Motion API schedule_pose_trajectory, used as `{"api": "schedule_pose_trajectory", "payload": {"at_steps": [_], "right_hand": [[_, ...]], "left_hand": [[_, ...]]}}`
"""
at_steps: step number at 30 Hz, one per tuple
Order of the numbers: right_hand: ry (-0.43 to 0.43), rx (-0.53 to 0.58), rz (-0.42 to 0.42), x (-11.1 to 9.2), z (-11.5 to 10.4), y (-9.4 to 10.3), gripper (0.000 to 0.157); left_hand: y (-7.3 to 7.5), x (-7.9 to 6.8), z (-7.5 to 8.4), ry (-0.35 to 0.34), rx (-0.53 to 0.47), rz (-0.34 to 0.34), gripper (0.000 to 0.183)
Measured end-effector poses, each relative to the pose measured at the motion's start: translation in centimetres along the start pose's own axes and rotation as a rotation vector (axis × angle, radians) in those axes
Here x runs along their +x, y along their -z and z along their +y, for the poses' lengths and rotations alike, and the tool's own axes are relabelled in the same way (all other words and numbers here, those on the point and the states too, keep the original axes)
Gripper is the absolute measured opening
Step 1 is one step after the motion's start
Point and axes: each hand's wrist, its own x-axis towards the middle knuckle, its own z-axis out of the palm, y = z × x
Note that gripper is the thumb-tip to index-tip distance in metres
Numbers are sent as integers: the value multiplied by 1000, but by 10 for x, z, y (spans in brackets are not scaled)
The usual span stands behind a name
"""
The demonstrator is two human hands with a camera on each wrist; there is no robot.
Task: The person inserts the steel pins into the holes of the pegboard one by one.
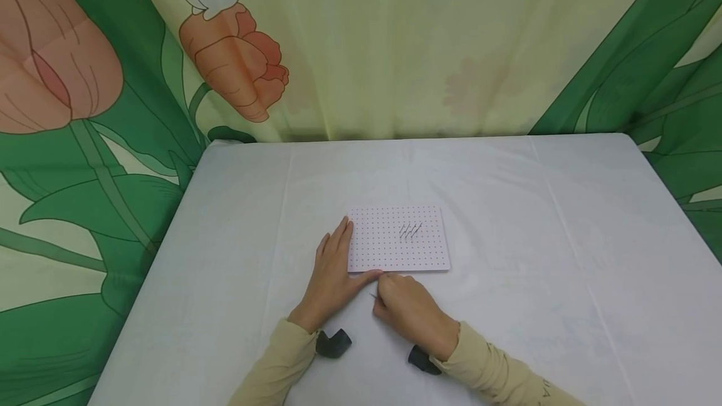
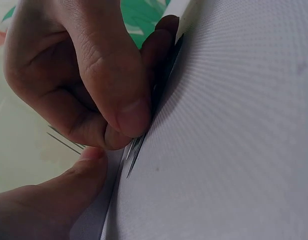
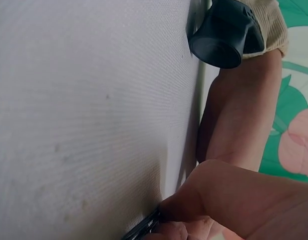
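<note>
A white board with a grid of small holes (image 1: 372,240) lies flat on the table. My left hand (image 1: 333,274) keeps its straight fingers along the board's left edge, with its thumb at the front edge. Several thin metal pins (image 1: 410,230) stand slanted in the board, right of its middle. Just in front of the board, my right hand (image 1: 408,309) grips slim dark tweezers (image 2: 163,82). Their pointed tips stick out past the thumb, low over the cloth. In the right wrist view, the tweezers (image 3: 144,225) show only partly under the curled fingers.
White cloth (image 1: 507,205) covers the table. Black wrist cameras (image 1: 334,343) sit at both cuffs, close to the cloth. A printed curtain (image 1: 395,49) hangs behind the far edge and along the sides.
</note>
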Motion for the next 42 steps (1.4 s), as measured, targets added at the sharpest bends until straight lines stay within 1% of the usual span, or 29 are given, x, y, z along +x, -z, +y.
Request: {"api": "schedule_pose_trajectory", "payload": {"at_steps": [5,10,17,25,29,35,39,42], "right_hand": [[-7,-1,-13,0,0,0,16],[-7,35,-17,-1,2,3,21],[36,86,71,1,7,9,18],[29,176,110,2,17,20,17],[10,169,141,2,21,26,18],[4,111,220,2,27,31,19],[4,114,251,2,32,33,18],[11,139,271,1,36,35,17]], "left_hand": [[-1,0,0,2,6,0,109],[-1,1,0,12,27,-11,110],[-1,1,0,18,33,-12,107],[-2,1,-3,3,2,0,111],[-3,1,-3,5,-10,4,111],[-3,1,-2,11,-1,4,111],[-3,1,-2,12,4,0,111],[-2,1,-2,13,-2,-3,111]]}}
